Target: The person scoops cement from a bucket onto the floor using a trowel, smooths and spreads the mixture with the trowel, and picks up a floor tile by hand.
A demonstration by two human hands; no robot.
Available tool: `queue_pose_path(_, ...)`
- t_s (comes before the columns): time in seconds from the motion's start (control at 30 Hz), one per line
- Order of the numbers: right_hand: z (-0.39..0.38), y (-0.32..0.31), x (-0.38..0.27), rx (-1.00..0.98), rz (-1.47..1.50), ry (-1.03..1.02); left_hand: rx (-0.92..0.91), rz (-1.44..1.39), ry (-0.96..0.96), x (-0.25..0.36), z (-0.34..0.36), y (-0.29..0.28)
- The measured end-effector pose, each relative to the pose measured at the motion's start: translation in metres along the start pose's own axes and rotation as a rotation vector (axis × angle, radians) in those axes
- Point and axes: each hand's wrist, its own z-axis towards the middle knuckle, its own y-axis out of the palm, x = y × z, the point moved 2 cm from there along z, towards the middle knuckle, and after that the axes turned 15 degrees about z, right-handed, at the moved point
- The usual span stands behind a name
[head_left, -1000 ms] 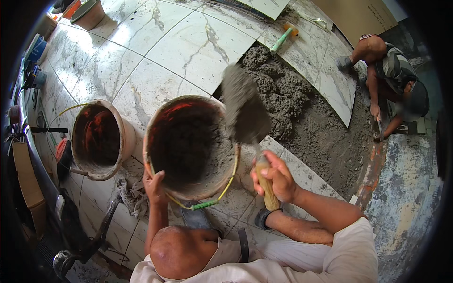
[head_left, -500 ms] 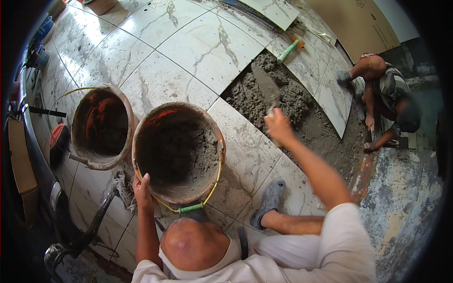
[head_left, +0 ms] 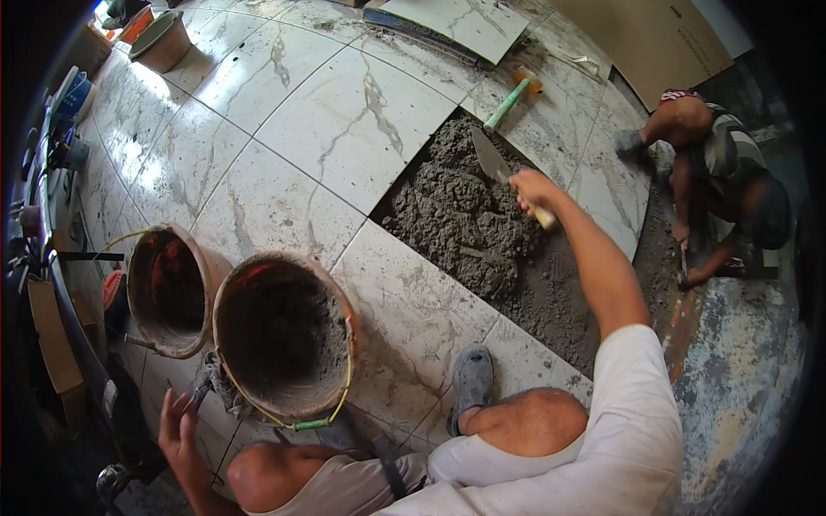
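My right hand (head_left: 535, 191) is wrapped round the wooden handle of a pointed trowel (head_left: 490, 158). The blade lies over the far right part of a heap of wet grey mortar (head_left: 456, 206) in a gap between white marble-look tiles. My left hand (head_left: 178, 433) is off to the lower left, raised, fingers apart, holding nothing. It is nearest to a bucket (head_left: 351, 314) with mortar inside and a yellow wire handle with a green grip. A second bucket (head_left: 211, 284), dark inside, stands just left of that one.
A mallet with a green handle (head_left: 508, 105) lies on the tiles beyond the mortar. Loose tiles (head_left: 465, 26) are stacked at the back. At the right, a co-worker (head_left: 723, 163) crouches by the floor's edge. Another bucket (head_left: 163, 45) stands far left.
My left hand has let go of the bucket's rim and moved down and left. The right hand with the trowel has shifted slightly over the mortar, which looks more spread. My view has shifted.
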Motion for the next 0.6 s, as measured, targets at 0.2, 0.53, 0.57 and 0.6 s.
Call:
queue_pose_path(0.2, 0.068, 0.023, -0.018, -0.152, -0.044, 0.181, 0.025, -0.101, 0.249, 0.106, -0.056, 0.021)
queue_pose_path(0.53, 0.004, 0.082, 0.006, -0.313, -0.221, 0.077, 0.046, 0.027, 0.239, 0.134, -0.044, 0.077)
queue_pose_path(0.57, 0.0, 0.084, 0.006, -0.3, -0.227, 0.082, 0.028, -0.004, 0.255, 0.135, -0.043, 0.078)
queue_pose_path(0.6, -0.002, 0.089, 0.009, -0.299, -0.233, 0.081, 0.024, 0.016, 0.253, 0.135, -0.043, 0.078)
